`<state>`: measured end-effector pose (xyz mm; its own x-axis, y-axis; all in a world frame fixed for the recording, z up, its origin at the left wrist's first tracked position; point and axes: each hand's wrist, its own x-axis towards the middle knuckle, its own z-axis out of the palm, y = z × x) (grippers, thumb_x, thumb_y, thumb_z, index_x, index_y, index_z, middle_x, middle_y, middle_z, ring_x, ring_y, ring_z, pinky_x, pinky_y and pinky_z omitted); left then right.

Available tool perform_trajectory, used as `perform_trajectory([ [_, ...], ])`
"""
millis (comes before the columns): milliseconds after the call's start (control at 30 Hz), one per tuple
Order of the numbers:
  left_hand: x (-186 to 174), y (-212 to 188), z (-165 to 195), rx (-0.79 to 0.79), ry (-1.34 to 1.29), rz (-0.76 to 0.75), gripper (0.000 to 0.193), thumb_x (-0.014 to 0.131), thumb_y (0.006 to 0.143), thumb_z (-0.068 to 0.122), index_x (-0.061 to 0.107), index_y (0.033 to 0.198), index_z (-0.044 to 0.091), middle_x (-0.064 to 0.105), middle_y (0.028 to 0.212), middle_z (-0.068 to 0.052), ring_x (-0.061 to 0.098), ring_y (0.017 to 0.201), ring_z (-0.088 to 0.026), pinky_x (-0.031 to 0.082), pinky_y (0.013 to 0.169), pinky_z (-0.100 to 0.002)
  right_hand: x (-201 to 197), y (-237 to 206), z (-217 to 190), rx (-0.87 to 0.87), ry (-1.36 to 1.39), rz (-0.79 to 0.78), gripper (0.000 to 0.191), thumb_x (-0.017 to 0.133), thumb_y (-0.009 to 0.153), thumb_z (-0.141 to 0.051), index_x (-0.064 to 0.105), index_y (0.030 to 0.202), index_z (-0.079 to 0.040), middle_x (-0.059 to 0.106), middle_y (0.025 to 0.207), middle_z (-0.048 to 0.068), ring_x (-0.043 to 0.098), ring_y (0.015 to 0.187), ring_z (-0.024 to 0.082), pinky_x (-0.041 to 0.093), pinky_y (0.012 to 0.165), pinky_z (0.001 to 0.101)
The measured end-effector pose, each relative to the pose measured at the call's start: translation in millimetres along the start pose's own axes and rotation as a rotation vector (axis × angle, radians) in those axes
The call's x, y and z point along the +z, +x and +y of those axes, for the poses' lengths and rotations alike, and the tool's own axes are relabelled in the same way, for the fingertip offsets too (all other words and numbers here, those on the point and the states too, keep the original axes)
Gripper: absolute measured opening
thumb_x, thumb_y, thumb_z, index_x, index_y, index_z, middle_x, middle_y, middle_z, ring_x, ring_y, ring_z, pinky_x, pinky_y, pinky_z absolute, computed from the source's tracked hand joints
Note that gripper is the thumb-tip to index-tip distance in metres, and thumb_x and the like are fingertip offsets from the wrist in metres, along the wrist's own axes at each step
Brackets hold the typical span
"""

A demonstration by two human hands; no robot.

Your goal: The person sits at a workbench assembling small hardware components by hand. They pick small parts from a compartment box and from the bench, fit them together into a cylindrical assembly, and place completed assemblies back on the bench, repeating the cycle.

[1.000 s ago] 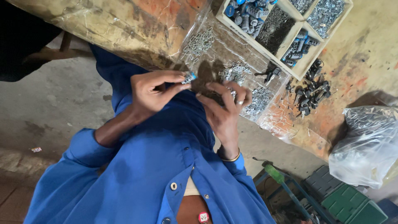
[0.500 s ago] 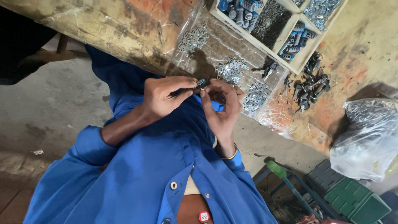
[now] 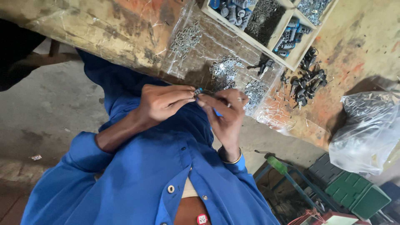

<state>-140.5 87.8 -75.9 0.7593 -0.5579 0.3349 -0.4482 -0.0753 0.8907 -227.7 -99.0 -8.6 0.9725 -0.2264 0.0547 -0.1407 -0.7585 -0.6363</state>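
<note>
Both hands had sunk a little lower against the blue shirt point(image 3: 137, 175) since half a second before, their fingertips still meeting. Left hand point(image 3: 160, 103) and right hand point(image 3: 225, 114) were drawn together, each pinching a small metal part with a blue tip point(image 3: 197, 91) between thumb and fingers, just off the workbench point(image 3: 104, 29) edge. Beyond them, loose metal clips point(image 3: 225, 68) lay on a clear plastic sheet point(image 3: 200, 46), near a wooden compartment tray point(image 3: 250, 39), black assembled pieces point(image 3: 306, 81) and a plastic bag point(image 3: 366, 129).
</note>
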Motion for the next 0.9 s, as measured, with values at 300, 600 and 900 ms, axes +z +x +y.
perform_trajectory([
  [300,-0.7,-0.3,-0.9,-0.173,-0.123,0.067,0.024,0.088,0.087,0.004,0.075,0.108,0.000,0.077,0.109,-0.015,0.079,0.098,-0.024,0.064,0.082,-0.031,7.0,-8.3,10.4,-0.018,-0.137,0.030,0.042,0.088,0.090,-0.033,0.073,0.126,-0.018,0.046,0.152,0.009,0.042,0.138,0.036,0.029,0.116,0.0499],
  [600,1.9,1.9,2.2,-0.215,-0.148,0.077,0.024,0.088,0.087,0.003,0.075,0.108,-0.001,0.077,0.108,-0.015,0.079,0.097,-0.021,0.062,0.078,-0.029,7.0,-11.6,23.6,-0.134,-0.217,0.071,0.031,0.093,0.085,-0.026,0.076,0.112,-0.029,0.058,0.145,-0.004,0.045,0.138,0.027,0.025,0.117,0.0469],
  [900,1.9,3.1,2.8,-0.243,-0.120,0.076,0.023,0.088,0.086,0.004,0.076,0.105,0.000,0.078,0.106,-0.015,0.078,0.092,-0.021,0.059,0.073,-0.030,-1.0,-7.3,18.9,-0.288,-0.271,0.056,0.023,0.088,0.085,-0.022,0.079,0.106,-0.027,0.068,0.129,-0.005,0.051,0.129,0.025,0.022,0.115,0.0502],
])
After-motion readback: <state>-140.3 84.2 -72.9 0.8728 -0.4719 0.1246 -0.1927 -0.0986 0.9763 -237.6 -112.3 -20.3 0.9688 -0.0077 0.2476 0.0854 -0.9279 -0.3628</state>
